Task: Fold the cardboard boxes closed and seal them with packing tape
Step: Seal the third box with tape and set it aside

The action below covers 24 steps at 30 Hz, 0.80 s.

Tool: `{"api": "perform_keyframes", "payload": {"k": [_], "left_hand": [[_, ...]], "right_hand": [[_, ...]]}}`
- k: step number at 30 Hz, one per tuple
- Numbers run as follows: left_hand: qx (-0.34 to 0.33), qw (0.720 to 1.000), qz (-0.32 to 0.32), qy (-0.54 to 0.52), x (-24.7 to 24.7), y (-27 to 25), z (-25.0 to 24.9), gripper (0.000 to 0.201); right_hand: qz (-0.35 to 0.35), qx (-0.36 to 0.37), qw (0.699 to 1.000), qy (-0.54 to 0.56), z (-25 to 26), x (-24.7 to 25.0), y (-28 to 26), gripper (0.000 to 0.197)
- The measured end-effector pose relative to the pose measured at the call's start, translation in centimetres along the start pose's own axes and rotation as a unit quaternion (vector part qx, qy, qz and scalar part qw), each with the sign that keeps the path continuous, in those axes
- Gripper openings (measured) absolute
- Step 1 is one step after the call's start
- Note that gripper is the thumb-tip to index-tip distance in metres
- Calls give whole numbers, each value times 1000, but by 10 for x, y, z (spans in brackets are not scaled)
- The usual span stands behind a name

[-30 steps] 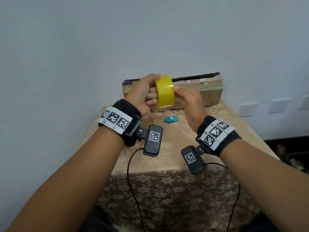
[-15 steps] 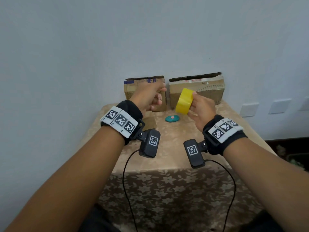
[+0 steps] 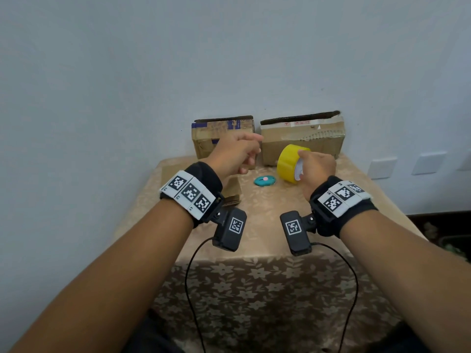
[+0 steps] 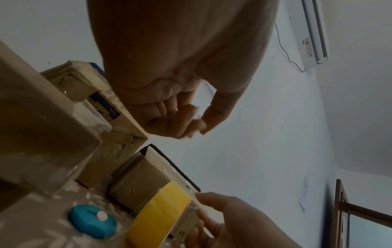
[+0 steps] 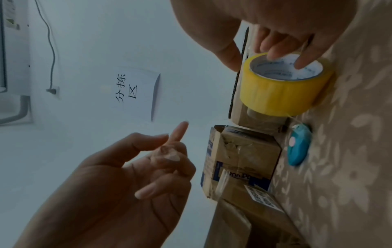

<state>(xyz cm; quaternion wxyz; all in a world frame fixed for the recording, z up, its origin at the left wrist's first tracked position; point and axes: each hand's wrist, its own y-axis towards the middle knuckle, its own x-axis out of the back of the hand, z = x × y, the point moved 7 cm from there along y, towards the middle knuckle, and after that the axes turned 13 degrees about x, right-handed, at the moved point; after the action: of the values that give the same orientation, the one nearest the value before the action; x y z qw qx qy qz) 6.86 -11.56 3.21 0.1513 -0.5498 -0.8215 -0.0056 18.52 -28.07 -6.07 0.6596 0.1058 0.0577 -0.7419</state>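
My right hand (image 3: 307,164) grips the yellow packing tape roll (image 3: 289,163), fingers (image 5: 273,50) inside its core and thumb outside, low over the table in front of the wide cardboard box (image 3: 300,141). My left hand (image 3: 251,154) hovers before the smaller cardboard box (image 3: 219,138), index finger out and the other fingers curled, pinching a small scrap of clear tape (image 5: 167,153). Both boxes stand against the wall, old tape on their fronts. The left wrist view shows the roll (image 4: 161,211) below my left hand (image 4: 191,124).
A teal cutter (image 3: 265,180) lies on the beige floral tablecloth (image 3: 267,233) between my hands. A third cardboard box (image 3: 175,174) sits at the left, partly under my left wrist. Wall sockets (image 3: 382,169) are on the right; the table's front edge is near my forearms.
The roll passed from my left hand to my right, which lowered it toward the table on the right. My left hand let go and dropped in front of the smaller box.
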Motion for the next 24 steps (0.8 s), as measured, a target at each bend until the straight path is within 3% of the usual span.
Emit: {"api": "perform_keyframes", "payload": {"k": [2, 5, 8, 10, 12, 19, 24], "left_hand": [[5, 1000, 10, -10, -3, 0, 2, 36], [6, 998, 44, -46, -7, 0, 3, 41], [1, 989, 84, -122, -7, -1, 2, 33], [0, 984, 100, -145, -6, -1, 3, 27], [3, 984, 101, -147, -3, 0, 5, 24], [2, 993, 62, -96, 9, 4, 13, 24], [-20, 995, 71, -73, 7, 3, 13, 22]], "right_hand": [[-41, 36, 998, 14, 11, 7, -5, 24], [-36, 111, 993, 35, 37, 7, -19, 15], [132, 126, 982, 48, 54, -20, -42, 9], [247, 99, 961, 70, 55, -39, -57, 19], [302, 74, 946, 96, 52, -48, -67, 28], [314, 79, 942, 87, 42, -48, -64, 21], [327, -5, 939, 101, 34, -51, -68, 27]]}}
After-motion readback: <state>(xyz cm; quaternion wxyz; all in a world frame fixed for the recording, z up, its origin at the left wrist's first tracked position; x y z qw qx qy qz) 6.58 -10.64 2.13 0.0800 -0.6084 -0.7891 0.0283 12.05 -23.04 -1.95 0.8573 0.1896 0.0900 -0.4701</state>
